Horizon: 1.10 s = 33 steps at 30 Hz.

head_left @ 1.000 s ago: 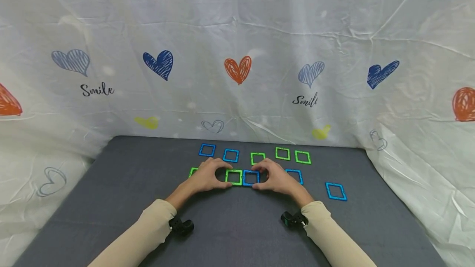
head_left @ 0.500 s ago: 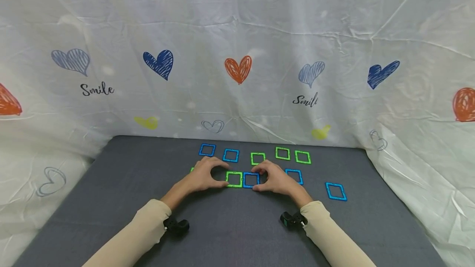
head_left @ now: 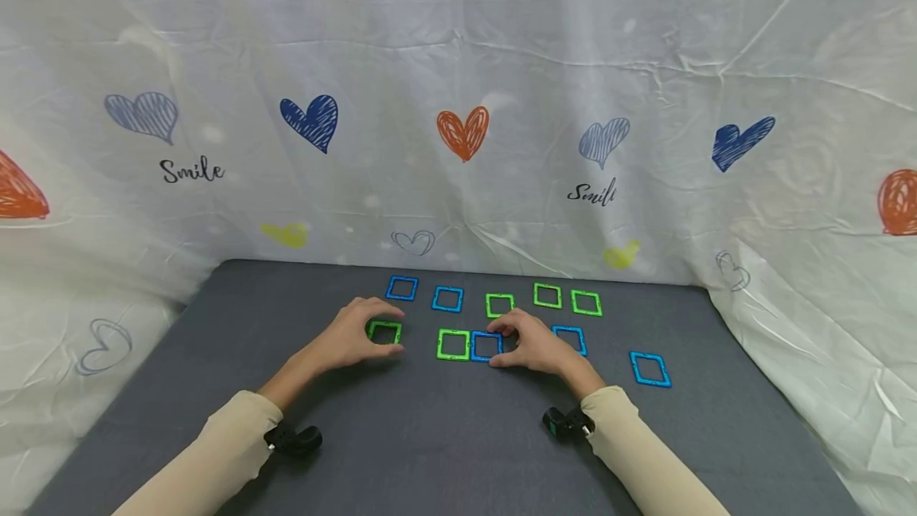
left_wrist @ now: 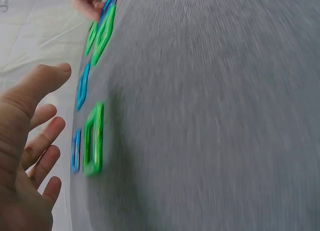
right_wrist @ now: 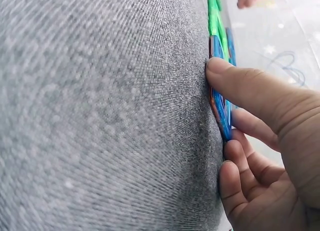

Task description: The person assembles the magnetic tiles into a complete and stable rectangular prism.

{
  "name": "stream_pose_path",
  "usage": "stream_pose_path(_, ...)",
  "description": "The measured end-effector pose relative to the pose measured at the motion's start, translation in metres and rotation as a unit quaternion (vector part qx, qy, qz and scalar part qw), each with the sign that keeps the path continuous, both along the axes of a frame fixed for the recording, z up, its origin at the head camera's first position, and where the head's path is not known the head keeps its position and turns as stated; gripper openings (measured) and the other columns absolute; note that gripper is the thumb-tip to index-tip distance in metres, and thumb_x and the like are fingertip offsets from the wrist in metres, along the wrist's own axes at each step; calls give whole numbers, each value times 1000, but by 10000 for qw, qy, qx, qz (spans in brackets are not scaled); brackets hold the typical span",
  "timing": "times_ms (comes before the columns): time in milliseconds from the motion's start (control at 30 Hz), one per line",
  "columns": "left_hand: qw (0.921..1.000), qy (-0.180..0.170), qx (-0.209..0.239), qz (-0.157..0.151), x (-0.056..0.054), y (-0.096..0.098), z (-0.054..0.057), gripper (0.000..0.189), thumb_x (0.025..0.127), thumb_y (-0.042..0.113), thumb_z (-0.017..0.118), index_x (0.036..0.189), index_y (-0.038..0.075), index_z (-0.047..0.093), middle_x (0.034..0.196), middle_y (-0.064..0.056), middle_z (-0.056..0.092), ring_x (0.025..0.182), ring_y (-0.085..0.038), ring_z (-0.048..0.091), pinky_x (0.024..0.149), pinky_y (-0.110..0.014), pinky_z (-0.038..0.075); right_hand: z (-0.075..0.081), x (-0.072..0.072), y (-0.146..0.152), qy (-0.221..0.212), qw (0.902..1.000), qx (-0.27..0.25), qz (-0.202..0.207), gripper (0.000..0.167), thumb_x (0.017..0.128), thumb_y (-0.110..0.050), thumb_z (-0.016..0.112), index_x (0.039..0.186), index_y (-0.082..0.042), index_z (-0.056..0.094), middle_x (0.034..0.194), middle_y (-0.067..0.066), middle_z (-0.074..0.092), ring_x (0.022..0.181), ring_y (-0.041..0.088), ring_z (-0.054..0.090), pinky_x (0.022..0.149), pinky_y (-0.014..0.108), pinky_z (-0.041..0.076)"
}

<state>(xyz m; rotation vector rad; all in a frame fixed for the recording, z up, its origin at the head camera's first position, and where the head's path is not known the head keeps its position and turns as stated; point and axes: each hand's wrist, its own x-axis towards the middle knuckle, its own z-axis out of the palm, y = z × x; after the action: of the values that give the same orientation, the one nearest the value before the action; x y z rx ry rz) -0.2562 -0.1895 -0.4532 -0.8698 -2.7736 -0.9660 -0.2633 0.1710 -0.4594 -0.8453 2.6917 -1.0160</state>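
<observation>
My left hand (head_left: 349, 334) hovers around a green hollow square tile (head_left: 398, 333) at the left of the front row. In the left wrist view its thumb and fingers are spread apart, with a gap to that green tile (left_wrist: 99, 138). At the middle of the table, a second green square tile (head_left: 440, 345) lies flat, edge to edge with a blue square tile (head_left: 473, 346). My right hand (head_left: 533, 347) holds the blue tile by its right side. The right wrist view shows the thumb on the near edge of this blue tile (right_wrist: 218, 108) and fingers at its far side.
Two blue tiles (head_left: 447, 289) and several green tiles (head_left: 548, 286) lie along the back of the dark grey table (head_left: 458, 436). A blue tile (head_left: 571, 330) sits just beyond my right hand, another blue tile (head_left: 650, 355) farther right. A white printed curtain (head_left: 387, 181) borders the table's back.
My left hand has moved left, away from the middle green tile to the leftmost green one. The right hand stays at the blue tile. The joined pair shifted slightly nearer, early on.
</observation>
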Motion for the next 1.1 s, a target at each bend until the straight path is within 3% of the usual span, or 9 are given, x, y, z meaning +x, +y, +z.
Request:
stream_pose_path(400, 9995, 197, 72, 254, 11, -51, -1, 52, 82, 28, 88, 125, 7, 70, 121, -9, 66, 112, -37, 54, 92, -63, 42, -1, -1, 1, -60, 10000, 43, -44, 49, 83, -22, 88, 125, -6, 69, 117, 5, 60, 107, 26, 58, 86, 43, 51)
stream_pose_path(567, 9993, 254, 74, 259, 15, -65, -3, 52, 82, 27, 88, 126, 7, 70, 122, -9, 66, 114, -38, 55, 93, -63, 41, -3, -1, 2, -94, 9999, 36, -49, 48, 83, -23, 88, 125, -7, 70, 116, 5, 59, 106, 24, 58, 84, 40, 51)
stream_pose_path(867, 9991, 188, 76, 374, 19, -77, -2, 54, 82, 29, 89, 126, 6, 69, 124, -11, 65, 115, -40, 54, 94, -63, 41, 0, 1, 2, -94, 10000, -5, -5, 48, 83, -21, 88, 125, -5, 69, 116, 7, 58, 106, 25, 57, 85, 40, 50)
stream_pose_path(1100, 9991, 74, -2, 419, 15, -78, -6, 57, 81, 30, 89, 128, 5, 68, 126, -14, 64, 118, -42, 53, 96, -64, 39, 0, 0, 0, -122, 9999, -19, -7, 48, 84, -21, 87, 125, -5, 69, 116, 7, 58, 106, 26, 57, 85, 40, 50)
